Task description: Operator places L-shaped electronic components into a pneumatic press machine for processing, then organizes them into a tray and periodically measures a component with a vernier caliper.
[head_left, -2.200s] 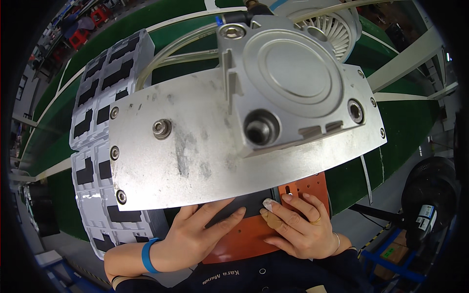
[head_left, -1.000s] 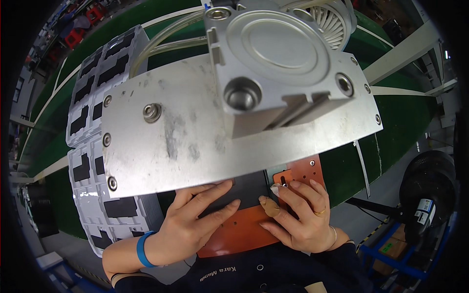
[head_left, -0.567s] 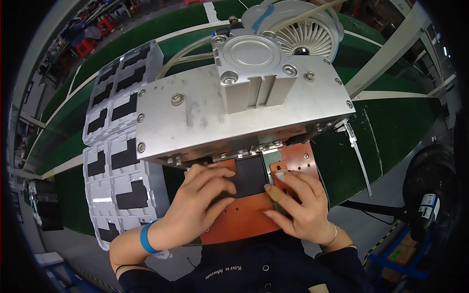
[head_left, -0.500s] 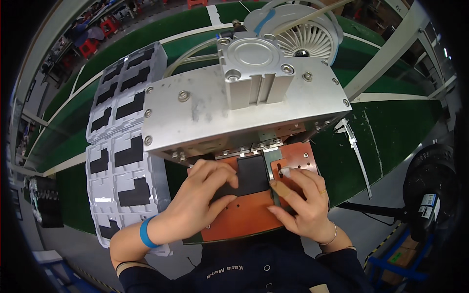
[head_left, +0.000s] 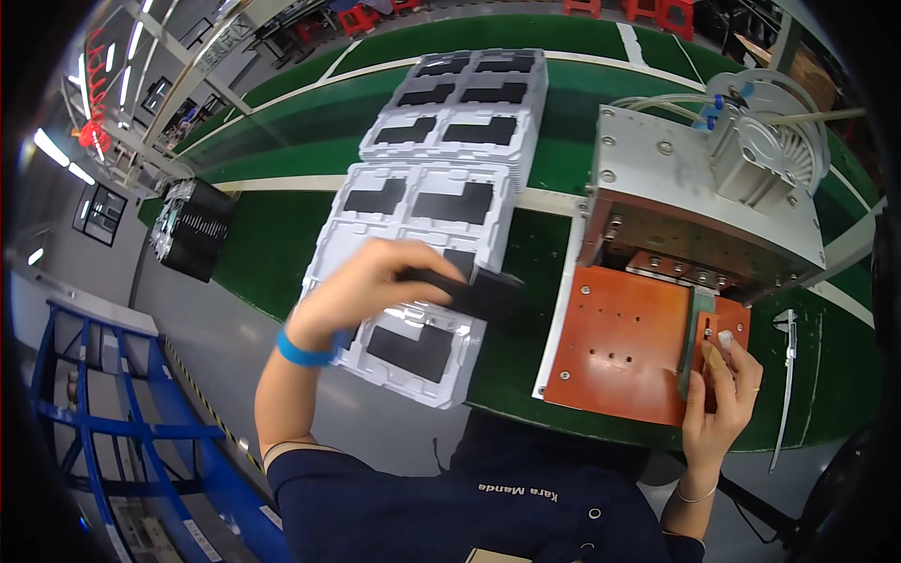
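My left hand (head_left: 375, 281), blurred by motion, grips a flat black L-shaped sheet (head_left: 483, 293) between thumb and fingers. Both are above the near white plastic tray (head_left: 324, 246), whose pockets hold similar black pieces (head_left: 413, 352). At the right, my right hand (head_left: 725, 399) lies with fingers apart on the small orange slotted block (head_left: 708, 328), beside a green strip (head_left: 693, 342). Finger cots cover some of its fingertips. Block and strip sit on an orange base plate (head_left: 615, 324) with holes and screws, in front of a silver metal press (head_left: 694, 178).
Behind the near tray stands a stack of white trays (head_left: 450, 127) with black pieces. A caliper (head_left: 786, 375) lies right of the press on the green table (head_left: 272, 244). A white fan (head_left: 802, 141) is behind the press. Blue metal racking (head_left: 141, 432) stands at lower left.
My left hand has carried the black sheet off the orange plate, leftward to the tray. My right hand stays by the slotted block. The view has turned left.
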`<state>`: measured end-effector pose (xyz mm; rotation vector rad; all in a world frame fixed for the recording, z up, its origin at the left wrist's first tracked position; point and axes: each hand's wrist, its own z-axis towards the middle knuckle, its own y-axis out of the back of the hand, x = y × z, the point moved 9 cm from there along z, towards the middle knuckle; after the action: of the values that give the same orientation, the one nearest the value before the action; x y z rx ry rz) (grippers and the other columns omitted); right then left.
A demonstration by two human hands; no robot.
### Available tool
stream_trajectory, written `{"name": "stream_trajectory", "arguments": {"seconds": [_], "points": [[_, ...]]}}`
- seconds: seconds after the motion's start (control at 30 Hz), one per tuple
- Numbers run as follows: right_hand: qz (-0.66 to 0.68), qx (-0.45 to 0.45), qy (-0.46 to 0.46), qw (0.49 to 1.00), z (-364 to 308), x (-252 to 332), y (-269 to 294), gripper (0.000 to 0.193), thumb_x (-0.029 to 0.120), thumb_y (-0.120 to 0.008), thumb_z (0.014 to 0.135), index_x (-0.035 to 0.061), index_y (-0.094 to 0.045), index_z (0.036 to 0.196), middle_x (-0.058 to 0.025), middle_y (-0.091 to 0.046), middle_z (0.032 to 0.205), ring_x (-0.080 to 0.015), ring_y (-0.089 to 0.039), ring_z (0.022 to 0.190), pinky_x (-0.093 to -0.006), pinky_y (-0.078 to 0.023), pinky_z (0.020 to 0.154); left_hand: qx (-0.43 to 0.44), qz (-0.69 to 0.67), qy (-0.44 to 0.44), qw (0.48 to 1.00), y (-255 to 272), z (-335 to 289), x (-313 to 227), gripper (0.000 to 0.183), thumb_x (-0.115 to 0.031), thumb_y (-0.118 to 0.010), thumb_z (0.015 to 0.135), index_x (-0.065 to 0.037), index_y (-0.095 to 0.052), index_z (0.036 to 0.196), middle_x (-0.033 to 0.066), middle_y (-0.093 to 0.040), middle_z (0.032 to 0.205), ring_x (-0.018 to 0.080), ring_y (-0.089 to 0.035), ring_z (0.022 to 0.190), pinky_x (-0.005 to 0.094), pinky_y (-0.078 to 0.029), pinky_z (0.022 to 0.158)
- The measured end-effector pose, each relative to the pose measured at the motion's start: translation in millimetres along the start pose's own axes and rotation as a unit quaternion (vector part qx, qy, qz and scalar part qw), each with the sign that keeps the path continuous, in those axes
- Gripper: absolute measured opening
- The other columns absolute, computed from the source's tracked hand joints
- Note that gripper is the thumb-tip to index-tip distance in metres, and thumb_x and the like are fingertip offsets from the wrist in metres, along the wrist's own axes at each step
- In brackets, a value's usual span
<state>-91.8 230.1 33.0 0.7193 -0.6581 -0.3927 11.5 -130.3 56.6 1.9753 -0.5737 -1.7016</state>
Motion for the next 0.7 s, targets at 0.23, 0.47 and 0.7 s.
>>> {"name": "stream_trajectory", "arguments": {"seconds": [0.23, 0.47, 0.7], "points": [[-0.011, -0.006, 0.020, 1.000, 4.1, 3.4, -5.7, 0.025, 0.005, -0.070, 0.086, -0.0050, -0.071, 0.109, -0.0162, -0.063, 0.125, -0.0324, -0.059, 0.107, -0.0389, -0.052, 0.088, -0.085, -0.051, 0.226, 0.969, 127.2, -74.8, 185.2, 0.023, -0.005, -0.073, 0.089, 0.002, -0.074, 0.111, 0.0027, -0.073, 0.103, 0.0093, -0.064, 0.092, 0.0237, -0.051, 0.088], [-0.040, 0.009, 0.001, 0.999, 5.5, 4.1, -7.6, 0.023, 0.000, -0.063, 0.091, -0.0055, -0.071, 0.111, -0.0156, -0.065, 0.123, -0.0304, -0.060, 0.110, -0.0380, -0.047, 0.095, -0.126, 0.090, 0.126, 0.980, 108.6, -58.3, 193.9, 0.022, -0.005, -0.073, 0.089, -0.001, -0.075, 0.111, 0.0023, -0.068, 0.104, 0.0135, -0.062, 0.099, 0.0251, -0.050, 0.090], [-0.039, 0.003, 0.009, 0.999, 6.5, 6.5, -7.0, 0.023, 0.001, -0.065, 0.088, -0.0056, -0.072, 0.109, -0.0156, -0.066, 0.119, -0.0309, -0.060, 0.105, -0.0382, -0.048, 0.089, -0.373, 0.129, 0.006, 0.919, 107.4, -100.4, 154.3, 0.013, -0.004, -0.069, 0.091, 0.001, -0.075, 0.101, 0.0074, -0.067, 0.099, 0.0196, -0.061, 0.098, 0.0296, -0.048, 0.089]]}}
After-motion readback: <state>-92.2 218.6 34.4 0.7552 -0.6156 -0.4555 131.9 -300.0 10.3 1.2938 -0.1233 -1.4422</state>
